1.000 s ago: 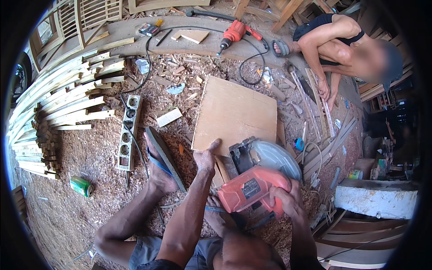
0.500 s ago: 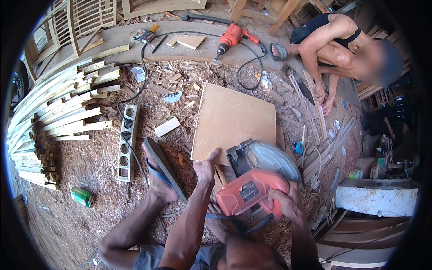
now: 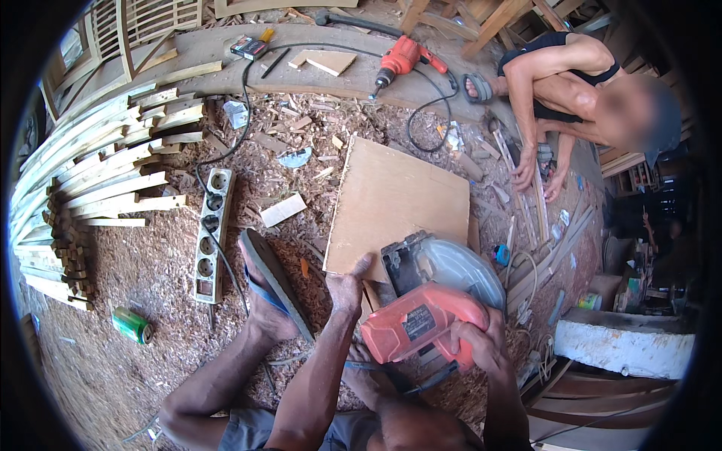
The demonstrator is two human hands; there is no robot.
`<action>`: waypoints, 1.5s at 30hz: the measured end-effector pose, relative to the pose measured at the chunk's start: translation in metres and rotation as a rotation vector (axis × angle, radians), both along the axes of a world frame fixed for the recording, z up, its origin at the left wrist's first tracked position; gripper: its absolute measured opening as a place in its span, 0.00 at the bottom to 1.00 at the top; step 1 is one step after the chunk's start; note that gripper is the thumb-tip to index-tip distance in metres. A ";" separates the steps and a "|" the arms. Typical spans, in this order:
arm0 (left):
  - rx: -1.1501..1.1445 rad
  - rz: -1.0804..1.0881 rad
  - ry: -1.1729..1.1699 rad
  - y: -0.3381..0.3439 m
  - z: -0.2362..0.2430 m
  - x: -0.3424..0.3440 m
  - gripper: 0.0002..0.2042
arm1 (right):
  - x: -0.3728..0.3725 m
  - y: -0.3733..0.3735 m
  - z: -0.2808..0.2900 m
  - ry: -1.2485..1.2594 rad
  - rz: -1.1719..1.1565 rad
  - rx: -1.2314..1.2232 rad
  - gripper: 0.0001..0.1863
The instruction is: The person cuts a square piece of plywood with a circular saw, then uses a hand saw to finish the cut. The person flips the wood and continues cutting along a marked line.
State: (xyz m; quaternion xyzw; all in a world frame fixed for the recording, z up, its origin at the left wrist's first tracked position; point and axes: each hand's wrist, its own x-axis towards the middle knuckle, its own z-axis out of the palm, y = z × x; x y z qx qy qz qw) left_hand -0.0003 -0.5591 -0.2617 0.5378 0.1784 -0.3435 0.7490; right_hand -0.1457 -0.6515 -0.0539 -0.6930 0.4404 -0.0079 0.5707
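My left hand (image 3: 347, 289) is closed on the near edge of a square plywood board (image 3: 398, 195), thumb on its top face. My right hand (image 3: 481, 338) grips the handle of a red circular saw (image 3: 414, 319). The saw's silver guard and base rest at the board's near right corner, over part of its edge; the blade is hidden. A narrow wood piece (image 3: 370, 299) shows under the board, between my left hand and the saw. My bare legs and sandalled feet frame the work among wood shavings.
A co-worker (image 3: 564, 83) squats at upper right, hands on thin strips. Red drill (image 3: 398, 64), power strip (image 3: 214, 233), stacked sticks (image 3: 105, 180), green can (image 3: 131, 325), tape measure (image 3: 501, 253) and white block (image 3: 624, 342) lie around; cords cross the floor.
The board, my left hand and the saw sit slightly lower in view than a second ago, with grips kept. The co-worker's hands have moved down along the strips.
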 end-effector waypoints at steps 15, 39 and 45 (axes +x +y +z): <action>-0.017 -0.045 -0.045 0.004 -0.006 0.002 0.24 | 0.014 -0.006 -0.003 0.006 0.003 0.004 0.11; -0.093 0.004 0.044 0.004 -0.001 0.004 0.18 | 0.040 -0.014 -0.004 0.046 0.021 -0.001 0.12; -0.082 0.002 0.057 0.005 -0.008 0.001 0.19 | 0.047 -0.015 -0.006 0.045 0.024 0.014 0.13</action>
